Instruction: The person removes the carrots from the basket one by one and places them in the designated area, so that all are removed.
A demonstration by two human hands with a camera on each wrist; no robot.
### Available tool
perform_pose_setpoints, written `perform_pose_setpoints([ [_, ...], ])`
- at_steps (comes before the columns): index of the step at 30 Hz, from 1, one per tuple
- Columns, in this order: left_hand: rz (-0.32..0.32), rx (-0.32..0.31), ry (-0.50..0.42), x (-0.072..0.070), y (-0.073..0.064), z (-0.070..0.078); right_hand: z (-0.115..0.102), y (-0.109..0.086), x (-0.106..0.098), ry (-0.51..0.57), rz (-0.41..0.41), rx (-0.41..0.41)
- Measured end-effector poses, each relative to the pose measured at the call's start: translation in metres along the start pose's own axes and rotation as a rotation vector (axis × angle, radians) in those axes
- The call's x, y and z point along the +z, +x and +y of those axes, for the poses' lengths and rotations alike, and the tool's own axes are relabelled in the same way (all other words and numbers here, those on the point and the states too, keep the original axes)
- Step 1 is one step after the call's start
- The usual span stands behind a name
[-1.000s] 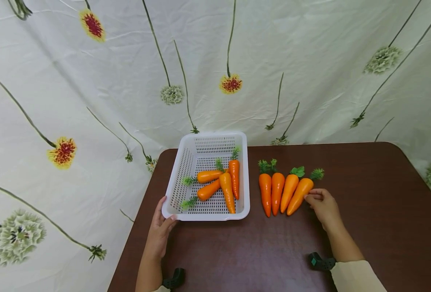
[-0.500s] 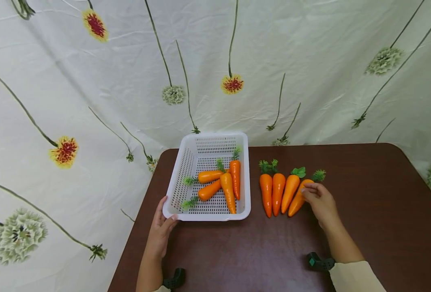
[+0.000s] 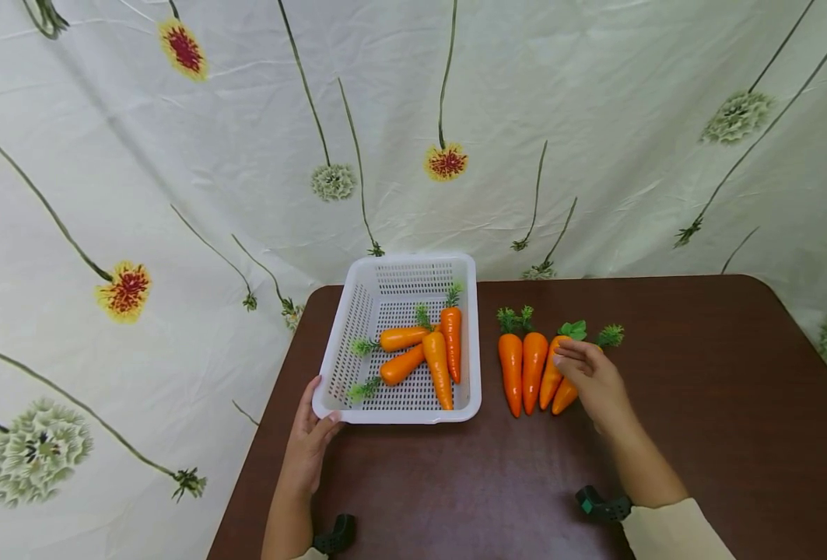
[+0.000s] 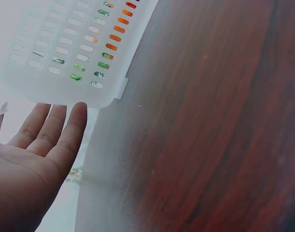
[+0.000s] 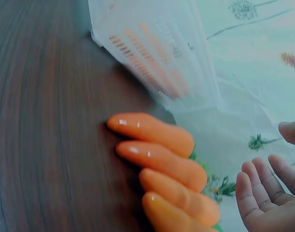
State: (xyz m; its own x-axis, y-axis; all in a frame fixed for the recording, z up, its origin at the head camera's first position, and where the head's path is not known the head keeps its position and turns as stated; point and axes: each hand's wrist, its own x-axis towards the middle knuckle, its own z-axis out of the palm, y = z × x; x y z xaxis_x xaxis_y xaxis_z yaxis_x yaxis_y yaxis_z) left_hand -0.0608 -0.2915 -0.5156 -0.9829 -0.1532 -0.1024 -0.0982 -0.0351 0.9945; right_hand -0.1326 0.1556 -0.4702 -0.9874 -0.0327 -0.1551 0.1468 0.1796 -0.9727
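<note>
Bottom of the head frame: dark wrist units, left one (image 3: 336,535) near bottom centre, right one (image 3: 604,505) further right by a cream sleeve (image 3: 675,530).

Just above, lower left: left hand (image 3: 308,439) on the near-left corner of the white basket (image 3: 395,418), thumb at the rim, fingers along the outside. Light corner grip, fingers nearly straight in its wrist view. Reads as bracing, so the basket doesn't skate on the smooth desk (image 3: 490,482).

Right of centre: right hand (image 3: 600,389), grip released, nothing in it. Its wrist view has fingers extended, thumb apart, no visible contact with any carrot. It hangs over the right end of the loose row, hiding most of the rightmost carrot (image 3: 565,397); only tip and green top clear the hand. Upper end of the second-from-right carrot (image 3: 550,379) sits at the fingertips. Other two, inner carrot (image 3: 534,372) and leftmost carrot (image 3: 511,373), lie further left, outside the grip.

All four side by side, tips toward frame bottom; probably lined up for easy single picks.

Centre: basket just beside the row, likely for short reach. Four carrots inside (image 3: 437,369), three overlapping, one along the right wall.

Top: floral cloth (image 3: 392,117) behind the desk, presumably backdrop.
</note>
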Motion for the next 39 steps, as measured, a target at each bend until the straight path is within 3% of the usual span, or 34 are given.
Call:
perform_pose_setpoints([
  [21,0.065,-0.009,0.063,0.006,-0.004,0.008,-0.015,0.002,0.037,0.099,-0.118,-0.070],
  [27,0.064,-0.011,0.080,0.006,-0.004,0.008,-0.021,0.002,0.046,0.114,-0.140,-0.105],
  [39,0.056,-0.029,0.070,0.005,-0.004,0.008,-0.031,0.002,0.070,0.110,-0.195,-0.097],
])
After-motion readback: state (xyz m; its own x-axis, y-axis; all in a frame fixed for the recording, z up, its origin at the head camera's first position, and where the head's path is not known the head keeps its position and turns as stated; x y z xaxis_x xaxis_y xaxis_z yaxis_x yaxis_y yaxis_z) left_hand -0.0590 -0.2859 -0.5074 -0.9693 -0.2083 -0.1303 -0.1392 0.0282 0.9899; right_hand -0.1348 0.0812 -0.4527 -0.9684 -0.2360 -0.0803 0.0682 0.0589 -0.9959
